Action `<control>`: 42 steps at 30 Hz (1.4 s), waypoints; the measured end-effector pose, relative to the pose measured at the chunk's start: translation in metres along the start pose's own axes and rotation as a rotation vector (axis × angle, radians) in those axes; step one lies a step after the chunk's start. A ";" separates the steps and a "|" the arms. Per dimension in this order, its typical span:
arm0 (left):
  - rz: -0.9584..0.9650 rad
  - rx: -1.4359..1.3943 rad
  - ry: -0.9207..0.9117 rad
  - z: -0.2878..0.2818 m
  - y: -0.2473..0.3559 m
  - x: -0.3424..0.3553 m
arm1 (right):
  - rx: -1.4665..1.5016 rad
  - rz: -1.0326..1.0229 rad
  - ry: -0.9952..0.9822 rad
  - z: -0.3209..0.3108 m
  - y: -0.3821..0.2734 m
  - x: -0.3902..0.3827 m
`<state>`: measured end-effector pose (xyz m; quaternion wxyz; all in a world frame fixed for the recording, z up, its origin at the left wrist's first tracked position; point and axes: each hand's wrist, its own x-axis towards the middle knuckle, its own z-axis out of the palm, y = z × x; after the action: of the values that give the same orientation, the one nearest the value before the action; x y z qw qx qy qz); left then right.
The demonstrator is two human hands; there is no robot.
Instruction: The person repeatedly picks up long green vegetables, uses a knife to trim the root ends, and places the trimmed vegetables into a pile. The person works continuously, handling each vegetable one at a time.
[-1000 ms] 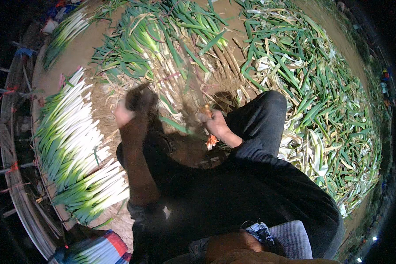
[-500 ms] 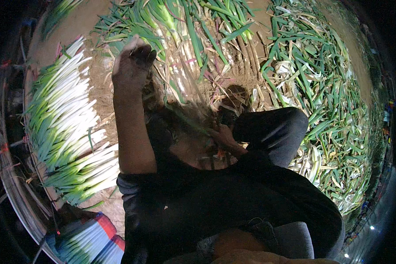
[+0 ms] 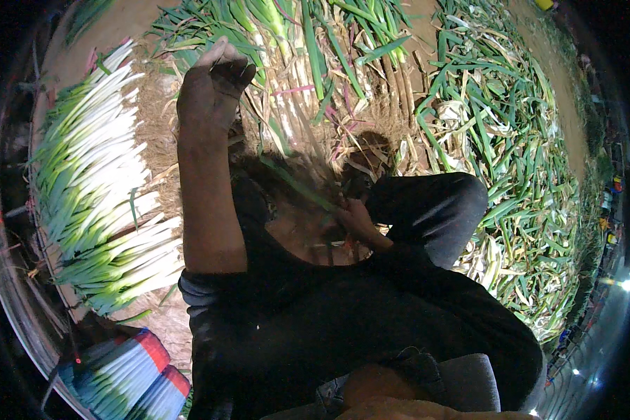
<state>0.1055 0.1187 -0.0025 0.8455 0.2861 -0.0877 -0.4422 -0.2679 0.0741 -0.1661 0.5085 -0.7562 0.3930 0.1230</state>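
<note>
My left hand is raised at the front left, palm partly up. Its fingers are loosely bent and apart, with nothing visible between them. Beyond it lie untrimmed long green onions, with dry roots and brown outer leaves. Low near my bent knee, my right hand is closed and in shadow. A long green onion leaf runs slantwise up to its fingers, so it seems to grip one end of that onion. The rest of the stalk is dim and blurred.
Cleaned white-shafted green onions lie in a long row at the left. Wrapped bundles with red bands are at the lower left. Stripped leaves heap along the right side. My dark-trousered knee rises between that heap and my right hand.
My left hand has risen slightly, its fingers reaching farther from me. The right hand stays low with the green leaf at its fingers. The whole view has shifted a little.
</note>
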 end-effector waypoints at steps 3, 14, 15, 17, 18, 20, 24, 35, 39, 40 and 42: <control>0.026 0.019 0.025 0.006 0.001 -0.005 | 0.134 -0.370 0.131 0.012 0.009 0.035; 0.122 0.084 0.106 -0.001 0.003 -0.027 | 0.288 -0.266 0.826 -0.163 -0.076 -0.058; 0.095 0.010 0.001 -0.018 0.006 -0.033 | 0.426 -0.255 0.922 -0.208 -0.088 -0.069; 0.169 0.134 -0.070 -0.024 0.011 -0.030 | 0.555 -0.284 0.958 -0.261 -0.127 -0.083; 0.253 0.362 0.012 -0.015 0.014 -0.034 | 0.579 -0.314 0.932 -0.276 -0.139 -0.081; 0.235 0.325 0.037 -0.010 0.007 -0.028 | 0.564 -0.111 0.893 -0.281 -0.143 -0.062; 0.364 0.596 -0.019 -0.005 -0.023 -0.035 | 0.417 -0.139 0.294 -0.231 -0.177 0.036; -0.112 0.020 0.280 0.038 -0.026 -0.042 | 0.845 -0.155 -0.274 -0.179 -0.286 0.366; -0.130 -0.017 0.370 0.025 -0.016 -0.042 | 1.009 -0.099 -0.285 -0.145 -0.320 0.392; -0.118 0.013 0.397 0.032 -0.011 -0.042 | 1.076 -0.141 -0.420 -0.148 -0.317 0.410; -0.122 -0.025 0.408 0.025 -0.010 -0.037 | 1.072 -0.133 -0.392 -0.146 -0.320 0.433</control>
<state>0.0669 0.1334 0.0164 0.8208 0.3641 0.1082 -0.4267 0.2170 -0.1992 -0.1385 0.8907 -0.3790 0.2506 0.0123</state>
